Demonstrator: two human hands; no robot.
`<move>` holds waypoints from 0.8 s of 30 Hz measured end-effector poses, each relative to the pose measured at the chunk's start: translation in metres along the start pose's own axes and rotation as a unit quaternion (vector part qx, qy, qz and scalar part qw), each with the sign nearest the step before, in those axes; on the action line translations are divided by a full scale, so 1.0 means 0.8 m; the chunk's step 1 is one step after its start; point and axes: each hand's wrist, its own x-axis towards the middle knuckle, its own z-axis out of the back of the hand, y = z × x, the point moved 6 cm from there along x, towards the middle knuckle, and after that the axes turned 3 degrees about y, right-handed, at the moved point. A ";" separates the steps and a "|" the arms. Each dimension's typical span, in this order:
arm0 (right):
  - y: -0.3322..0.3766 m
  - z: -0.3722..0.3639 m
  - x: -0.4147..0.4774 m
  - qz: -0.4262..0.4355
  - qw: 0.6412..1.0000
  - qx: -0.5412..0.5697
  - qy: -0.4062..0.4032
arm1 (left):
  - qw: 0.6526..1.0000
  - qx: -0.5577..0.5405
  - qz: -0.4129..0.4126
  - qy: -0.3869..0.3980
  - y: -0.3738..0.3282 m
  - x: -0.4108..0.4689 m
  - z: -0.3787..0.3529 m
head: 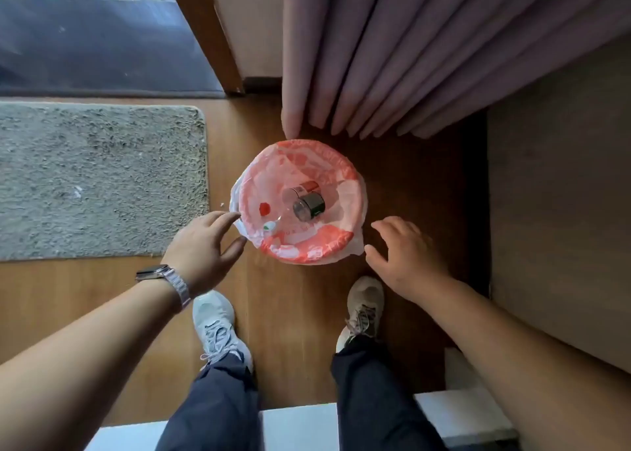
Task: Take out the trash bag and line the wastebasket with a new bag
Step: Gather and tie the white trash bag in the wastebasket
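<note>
you're at the very start of the job, as far as this view shows. the wastebasket (309, 257) stands on the wooden floor (283, 297) in front of your feet, just below the hem of the curtain (392, 57), and the used trash bag (300, 163) is still in it, its red-and-white plastic folded over the rim all the way round. inside lie a bottle (309, 201) and a couple of small scraps, so nothing has been lifted out yet.

your left hand (201, 249) is open, fingers spread, with the fingertips right at the loose plastic on the left of the rim; whether they touch it i cannot tell. your right hand (406, 256) is open too, just beside the right edge of the bag and holding nothing.

what's left, by my judgement, is nearly everything: gather the bag's edges off the rim, lift it out, then fit a new bag. no fresh bag is in view here.
</note>
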 end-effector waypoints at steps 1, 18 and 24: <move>-0.009 -0.016 0.008 -0.006 1.000 0.001 -0.001 | 1.000 -0.002 0.001 0.005 0.011 0.010 -0.018; -0.097 -0.203 0.134 -0.061 0.994 0.082 0.029 | 0.998 -0.040 -0.049 -0.005 0.118 0.083 -0.160; -0.108 -0.225 0.136 -0.056 0.981 0.184 0.008 | 0.993 -0.012 -0.079 -0.085 0.113 0.097 -0.163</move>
